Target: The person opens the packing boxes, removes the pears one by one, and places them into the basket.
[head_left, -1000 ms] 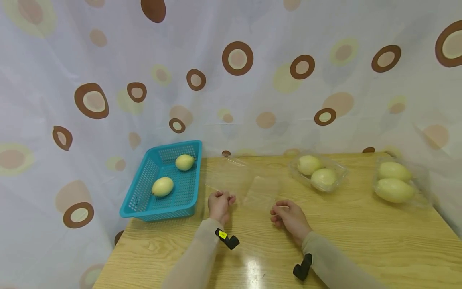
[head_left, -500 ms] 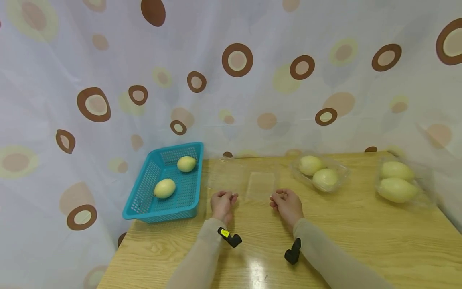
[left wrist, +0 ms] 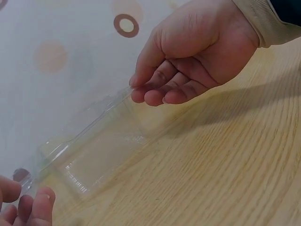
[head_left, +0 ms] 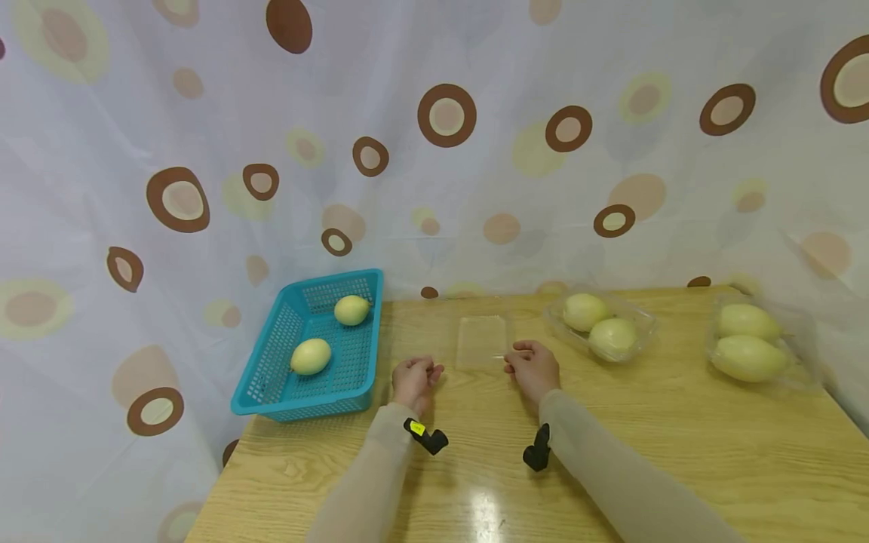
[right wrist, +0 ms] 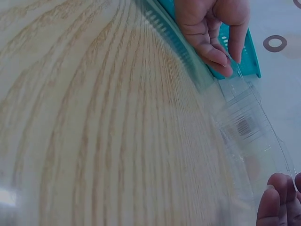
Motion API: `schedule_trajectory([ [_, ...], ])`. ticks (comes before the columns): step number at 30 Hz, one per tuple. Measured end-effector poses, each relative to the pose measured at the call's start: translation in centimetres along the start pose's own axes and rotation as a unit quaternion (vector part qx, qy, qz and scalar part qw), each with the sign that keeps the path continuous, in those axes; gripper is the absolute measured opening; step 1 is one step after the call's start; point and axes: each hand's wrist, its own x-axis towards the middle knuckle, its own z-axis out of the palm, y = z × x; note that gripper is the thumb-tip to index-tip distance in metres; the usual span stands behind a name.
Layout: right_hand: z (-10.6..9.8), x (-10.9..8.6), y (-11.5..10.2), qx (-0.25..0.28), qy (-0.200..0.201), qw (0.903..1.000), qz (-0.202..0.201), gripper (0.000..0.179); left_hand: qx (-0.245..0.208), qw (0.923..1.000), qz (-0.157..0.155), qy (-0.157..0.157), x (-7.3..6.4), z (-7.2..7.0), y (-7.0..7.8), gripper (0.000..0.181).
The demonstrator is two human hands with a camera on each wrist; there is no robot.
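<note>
A clear plastic clamshell box (head_left: 482, 341) lies between both hands toward the back of the wooden table. See-through as it is, its outline is faint, and I cannot tell how its lid stands. My left hand (head_left: 413, 381) pinches the box's near left edge; in the right wrist view the thumb and fingers (right wrist: 214, 56) meet on the thin rim. At the near right corner, my right hand (head_left: 532, 369) pinches the same rim between thumb and fingertips, which the left wrist view shows with the hand (left wrist: 193, 56) at upper right. No fruit shows inside this box.
Left of the hands stands a blue perforated basket (head_left: 376, 343) with two pale yellow oval fruits (head_left: 311, 356). Rightward are two clear boxes, one holding two fruits (head_left: 612, 339), the other two larger fruits (head_left: 749, 357). A patterned curtain (head_left: 475, 173) hangs behind the table (head_left: 611, 445).
My right hand has moved left and farther away across the table, keeping to the box's edge. The clear box has shifted slightly left. The left hand has hardly moved.
</note>
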Motion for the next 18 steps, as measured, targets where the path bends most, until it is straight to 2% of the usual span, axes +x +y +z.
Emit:
schedule_trajectory([
  [11,0.1,0.7,-0.4,-0.024,-0.031,0.9991,-0.018,0.039,0.012,0.9998,-0.014,-0.004,0.9,-0.1,0.9,0.009],
  [13,0.1,1.0,-0.4,-0.035,-0.039,0.9985,-0.02,0.04,0.014,0.9998,-0.017,0.0,1.5,-0.2,0.7,0.009],
  [18,0.2,1.2,-0.7,-0.056,-0.065,0.9961,-0.022,0.042,0.016,0.9997,-0.019,0.002,2.0,-0.3,0.7,0.012],
])
